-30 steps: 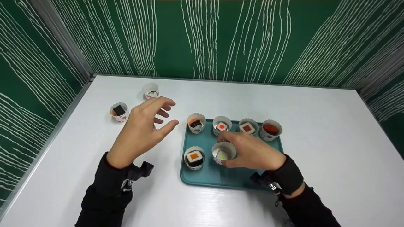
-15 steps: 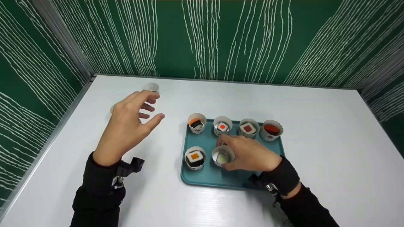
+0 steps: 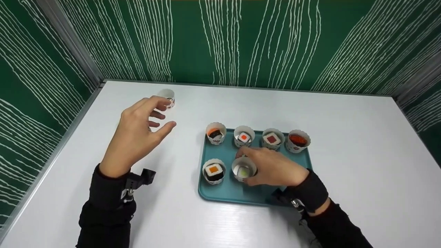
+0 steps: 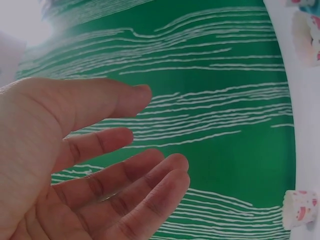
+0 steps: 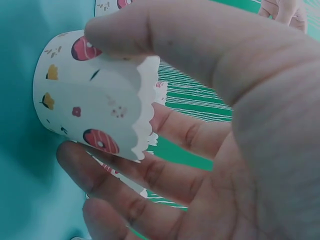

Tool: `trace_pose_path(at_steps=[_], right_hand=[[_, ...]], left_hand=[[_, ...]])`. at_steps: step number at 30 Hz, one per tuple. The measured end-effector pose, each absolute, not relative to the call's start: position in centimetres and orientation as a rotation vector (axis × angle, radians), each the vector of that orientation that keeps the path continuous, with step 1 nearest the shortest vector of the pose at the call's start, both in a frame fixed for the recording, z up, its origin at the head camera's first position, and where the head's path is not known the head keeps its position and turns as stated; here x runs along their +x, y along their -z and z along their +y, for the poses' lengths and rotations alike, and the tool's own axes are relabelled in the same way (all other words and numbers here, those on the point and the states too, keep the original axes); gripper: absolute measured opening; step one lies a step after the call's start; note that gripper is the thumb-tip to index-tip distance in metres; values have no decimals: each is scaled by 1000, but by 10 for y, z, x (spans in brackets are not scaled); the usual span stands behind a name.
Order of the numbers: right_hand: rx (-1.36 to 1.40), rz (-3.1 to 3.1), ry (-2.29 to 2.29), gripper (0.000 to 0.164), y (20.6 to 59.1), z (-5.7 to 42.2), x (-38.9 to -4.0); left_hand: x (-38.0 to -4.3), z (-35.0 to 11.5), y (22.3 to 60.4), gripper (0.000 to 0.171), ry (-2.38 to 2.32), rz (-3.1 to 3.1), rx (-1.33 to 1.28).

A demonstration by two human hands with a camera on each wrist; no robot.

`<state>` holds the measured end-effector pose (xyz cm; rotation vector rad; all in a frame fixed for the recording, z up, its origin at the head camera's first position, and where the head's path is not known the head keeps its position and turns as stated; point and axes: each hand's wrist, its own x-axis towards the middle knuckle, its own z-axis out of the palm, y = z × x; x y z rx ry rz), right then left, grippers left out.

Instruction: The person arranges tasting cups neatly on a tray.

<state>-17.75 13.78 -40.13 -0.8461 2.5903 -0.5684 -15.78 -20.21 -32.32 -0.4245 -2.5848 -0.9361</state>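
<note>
My right hand (image 3: 272, 167) grips a white paper baking cup (image 5: 85, 95) by its sides, thumb on one side and fingers on the other. The cup sits upright at the teal tray (image 3: 220, 195), and inside it is a small sushi piece (image 3: 243, 172) with a pale green centre. In the right wrist view, the cup's base is right at the tray surface. My left hand (image 3: 136, 134) hovers over the left of the table, fingers loosely bent and holding nothing. A paper cup (image 3: 168, 93) stands just beyond its fingertips.
Along the tray's far side stand several sushi cups, among them one with red topping (image 3: 297, 140) and one with a dark red square (image 3: 272, 138). An orange-centred sushi cup (image 3: 214, 171) is left of my right hand. Green walls (image 3: 189, 44) border the white table (image 3: 361, 155).
My left hand has moved left, now covering a cup with a black-topped piece that showed before. My right hand has lowered its cup slightly toward the tray.
</note>
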Motion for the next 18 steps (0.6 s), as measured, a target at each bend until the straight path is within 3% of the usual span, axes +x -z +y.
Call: trace_pose_path(at_steps=[18], right_hand=[[-879,2559,658,72,394,143,-174]], left_hand=[[-171,-240,331,40,945,-2586,-231]])
